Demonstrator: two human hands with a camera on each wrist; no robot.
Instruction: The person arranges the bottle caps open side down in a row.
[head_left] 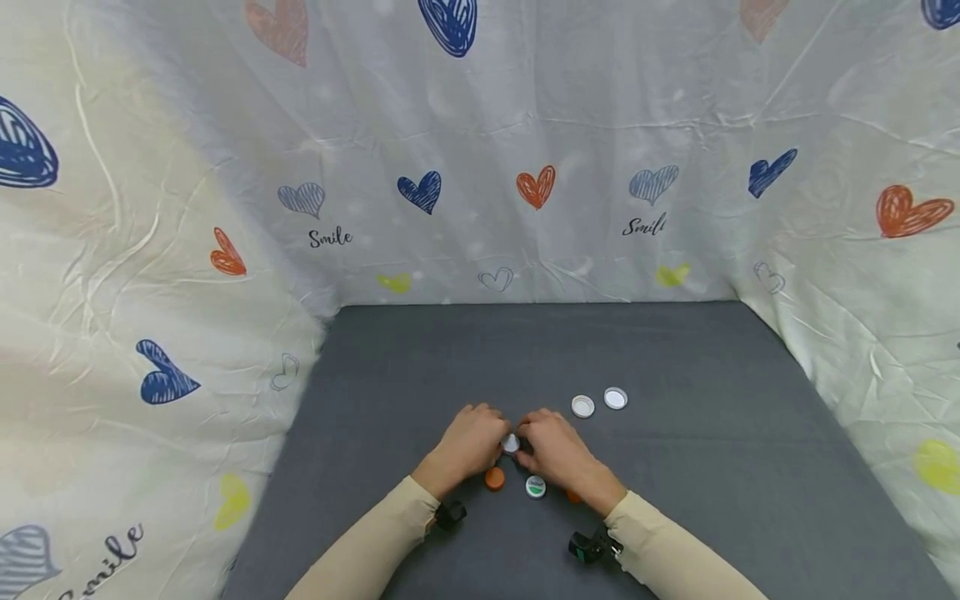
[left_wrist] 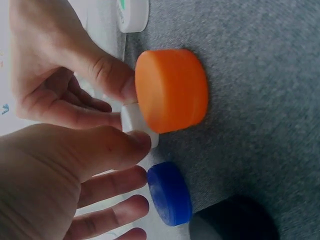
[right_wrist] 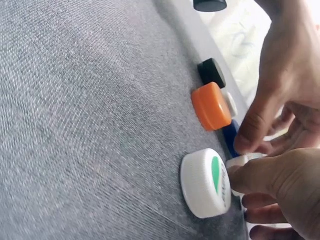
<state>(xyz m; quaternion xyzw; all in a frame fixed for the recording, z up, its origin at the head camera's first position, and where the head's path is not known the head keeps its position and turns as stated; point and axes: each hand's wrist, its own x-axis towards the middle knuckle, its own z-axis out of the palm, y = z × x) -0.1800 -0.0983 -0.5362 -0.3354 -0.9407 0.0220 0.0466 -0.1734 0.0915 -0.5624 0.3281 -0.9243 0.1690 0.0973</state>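
Observation:
Between my two hands is a small white bottle cap point(head_left: 511, 443). In the left wrist view my left hand point(left_wrist: 65, 175) has its thumb on the lower side of this cap, the other fingers spread below it. My right hand point(head_left: 555, 450) pinches the opposite side with thumb and index finger. An orange cap point(left_wrist: 172, 90) stands in front and covers part of the white one. Close to my left fingers lies a blue cap point(left_wrist: 170, 192). A ribbed white cap with a green mark point(right_wrist: 205, 182) sits just in front of my right thumb.
Two white lids point(head_left: 600, 402) lie inside up beyond my right hand. A second orange cap point(head_left: 573, 496) is partly hidden under my right wrist. Near the first orange cap stands a black cap point(right_wrist: 211, 71). Grey cloth covers the table point(head_left: 420, 358); a heart-printed curtain point(head_left: 480, 133) surrounds it.

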